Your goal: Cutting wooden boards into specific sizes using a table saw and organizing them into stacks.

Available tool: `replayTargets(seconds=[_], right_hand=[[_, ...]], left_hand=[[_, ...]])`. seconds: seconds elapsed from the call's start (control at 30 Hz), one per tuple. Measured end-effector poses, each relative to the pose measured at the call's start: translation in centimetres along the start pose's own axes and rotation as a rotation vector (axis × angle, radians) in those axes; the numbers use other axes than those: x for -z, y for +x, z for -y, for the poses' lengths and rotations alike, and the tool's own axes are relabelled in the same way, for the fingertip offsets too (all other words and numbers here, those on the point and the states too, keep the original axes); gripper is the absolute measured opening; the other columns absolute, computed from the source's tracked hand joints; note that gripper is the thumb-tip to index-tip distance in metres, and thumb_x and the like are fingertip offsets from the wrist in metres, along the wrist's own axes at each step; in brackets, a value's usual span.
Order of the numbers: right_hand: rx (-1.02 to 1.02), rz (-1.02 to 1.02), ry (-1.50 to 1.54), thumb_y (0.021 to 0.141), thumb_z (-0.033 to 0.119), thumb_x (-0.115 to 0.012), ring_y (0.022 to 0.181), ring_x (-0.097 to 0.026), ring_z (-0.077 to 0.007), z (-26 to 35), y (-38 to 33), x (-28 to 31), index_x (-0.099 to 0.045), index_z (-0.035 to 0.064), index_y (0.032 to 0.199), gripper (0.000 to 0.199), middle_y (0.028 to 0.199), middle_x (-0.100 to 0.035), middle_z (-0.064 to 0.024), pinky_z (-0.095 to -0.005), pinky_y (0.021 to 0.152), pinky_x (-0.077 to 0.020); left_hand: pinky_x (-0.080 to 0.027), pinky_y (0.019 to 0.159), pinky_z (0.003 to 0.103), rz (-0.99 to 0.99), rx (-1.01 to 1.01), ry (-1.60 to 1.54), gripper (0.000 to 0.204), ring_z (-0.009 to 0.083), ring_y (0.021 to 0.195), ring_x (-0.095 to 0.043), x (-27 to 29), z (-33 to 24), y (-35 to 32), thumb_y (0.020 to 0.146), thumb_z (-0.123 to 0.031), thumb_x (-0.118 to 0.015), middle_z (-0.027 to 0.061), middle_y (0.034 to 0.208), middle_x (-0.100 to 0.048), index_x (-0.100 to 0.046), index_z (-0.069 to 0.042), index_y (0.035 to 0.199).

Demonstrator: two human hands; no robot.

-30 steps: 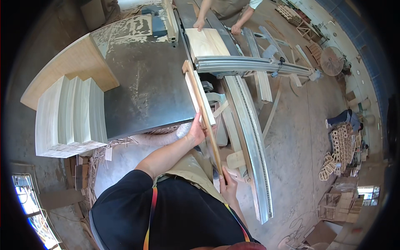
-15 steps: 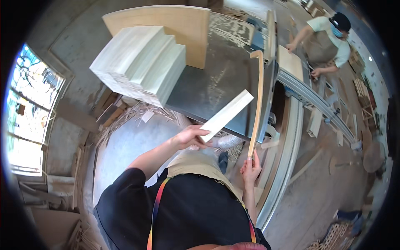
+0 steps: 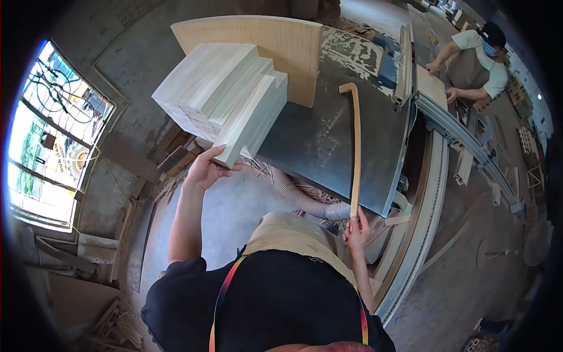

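My left hand grips the near end of a pale wooden strip, fingers beneath and thumb on top. That strip lies along the right, stepped side of a stack of pale boards on the dark machine table. In my right hand is the lower end of a long, thin wooden stick with a hooked far end. The stick reaches over the table, and its hook points left.
A curved wooden panel stands behind the stack. Along the right runs a metal rail. A ribbed hose passes below the table's near edge. At the far right a co-worker in cap and mask holds a flat board.
My left hand has moved left and laid the strip, earlier held in the air, against the stack. The hooked stick's far end has swung left over the table. The co-worker's lower hand has reached the board.
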State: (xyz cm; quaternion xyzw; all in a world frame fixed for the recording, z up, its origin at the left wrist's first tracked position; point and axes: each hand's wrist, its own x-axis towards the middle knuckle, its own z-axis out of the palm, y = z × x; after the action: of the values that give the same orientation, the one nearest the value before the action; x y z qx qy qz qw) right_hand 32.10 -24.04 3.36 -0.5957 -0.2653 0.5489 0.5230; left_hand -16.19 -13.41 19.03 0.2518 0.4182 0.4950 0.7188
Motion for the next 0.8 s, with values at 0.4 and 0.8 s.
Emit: replayTargets(seconds=[0.4, 0.8], right_hand=[[0.088, -0.042, -0.119, 0.106, 0.010, -0.054, 0.051, -0.042, -0.0063, 1.7, -1.6, -0.6, -0.051, 0.0105, 0.154, 0.049, 0.076, -0.058, -0.0019, -0.0219, 0.040, -0.0352], [0.410, -0.331, -0.265, 0.106, 0.008, -0.054, 0.055, -0.045, -0.0069, 7.7, 1.8, -1.5, -0.053, 0.0066, 0.153, 0.047, 0.082, -0.061, -0.0022, -0.0210, 0.047, -0.0373]], left_hand=[[-0.063, 0.077, 0.040, -0.344, -0.197, -0.108, 0.066, 0.0372, 0.089, -0.075, -5.2, -2.1, 5.6, 0.105, -0.047, -0.057, 0.0301, 0.109, -0.069, -0.054, 0.015, 0.129], [-0.054, 0.048, 0.028, -0.340, -0.005, 0.727, 0.067, 0.0230, 0.052, -0.068, -4.4, -4.1, 4.6, 0.108, -0.053, -0.049, 0.0141, 0.074, -0.068, -0.066, 0.009, 0.092]])
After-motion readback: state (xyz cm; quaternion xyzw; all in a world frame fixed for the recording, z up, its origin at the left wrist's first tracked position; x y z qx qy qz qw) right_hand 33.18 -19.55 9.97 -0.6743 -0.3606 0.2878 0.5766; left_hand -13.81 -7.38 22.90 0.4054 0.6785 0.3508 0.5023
